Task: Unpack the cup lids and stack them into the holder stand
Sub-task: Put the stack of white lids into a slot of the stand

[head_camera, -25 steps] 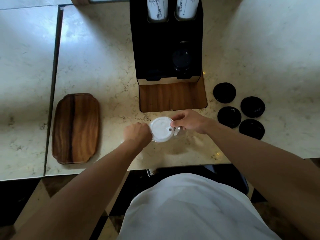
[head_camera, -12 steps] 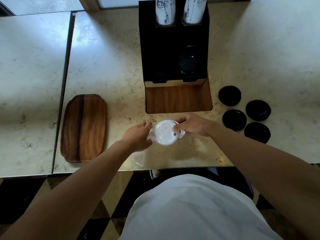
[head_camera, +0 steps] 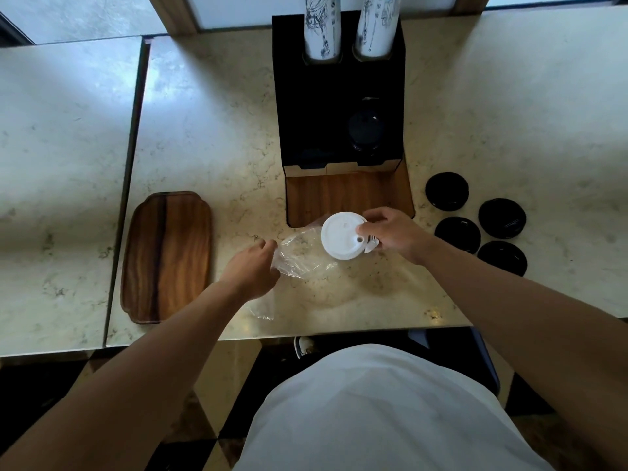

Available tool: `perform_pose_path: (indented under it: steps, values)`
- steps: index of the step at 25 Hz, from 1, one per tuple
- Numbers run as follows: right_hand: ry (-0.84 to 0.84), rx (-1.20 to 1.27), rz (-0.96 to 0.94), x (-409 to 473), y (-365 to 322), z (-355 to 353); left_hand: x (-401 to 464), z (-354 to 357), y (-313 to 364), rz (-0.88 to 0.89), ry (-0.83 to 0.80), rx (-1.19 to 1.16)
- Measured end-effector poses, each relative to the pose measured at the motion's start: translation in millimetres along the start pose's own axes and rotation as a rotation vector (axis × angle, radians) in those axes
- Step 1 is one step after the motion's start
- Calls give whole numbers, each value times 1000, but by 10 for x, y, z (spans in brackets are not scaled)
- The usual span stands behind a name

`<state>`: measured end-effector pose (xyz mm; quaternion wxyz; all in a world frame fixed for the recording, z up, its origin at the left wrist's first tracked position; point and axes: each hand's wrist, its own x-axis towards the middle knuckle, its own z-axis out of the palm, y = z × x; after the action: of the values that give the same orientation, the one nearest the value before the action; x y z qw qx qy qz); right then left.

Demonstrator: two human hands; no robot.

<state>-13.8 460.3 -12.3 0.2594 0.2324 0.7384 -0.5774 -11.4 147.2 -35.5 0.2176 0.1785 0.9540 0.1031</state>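
My right hand [head_camera: 390, 232] grips a stack of white cup lids [head_camera: 341, 235] by its right edge, just in front of the holder stand's wooden base. A clear plastic bag [head_camera: 299, 256] trails off the lids to the left, and my left hand [head_camera: 253, 270] pinches its loose end. The black holder stand [head_camera: 339, 107] sits at the back centre, with a black lid stack [head_camera: 365, 132] in its right slot and two printed cup sleeves [head_camera: 321, 27] standing in its top.
Several black lids [head_camera: 447, 191] lie flat on the marble counter [head_camera: 204, 130] to the right of the stand. A wooden tray [head_camera: 166, 256] lies at the left. The counter's front edge runs just below my forearms.
My left hand has pulled the plastic bag leftward off the white lids, so the bag now lies stretched out between my hands. My right hand has kept its grip on the lids.
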Motion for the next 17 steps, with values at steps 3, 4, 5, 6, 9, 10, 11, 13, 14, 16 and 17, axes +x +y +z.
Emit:
perform_pose_path:
  steps: [3,4,5,6,9,10,11,13,14,16,17]
  values:
    - [79,91,-16,-11,20,-68,-1,-39,-8,-16,-40,-37]
    - [99,107,-20,-6,25,-91,0,-56,-7,-27,-57,-50]
    - [119,119,-24,-4,25,-112,4,-80,-7,-35,-78,-42]
    - [137,130,-28,-3,22,-132,11,-103,-5,-31,-100,-2]
    - [171,155,-44,1,-9,-165,33,-191,21,21,-137,138]
    - [183,160,-48,4,-29,-167,44,-226,33,38,-139,147]
    - [196,162,-52,4,-51,-169,49,-271,57,52,-134,142]
    - [217,177,-64,2,-117,-164,73,-369,123,64,-81,97]
    - [215,192,-75,1,-151,-159,95,-423,176,60,-46,62]
    - [193,213,-107,2,-238,-133,174,-552,327,24,28,-80]
    - [180,219,-118,4,-293,-111,231,-605,425,-6,66,-193]
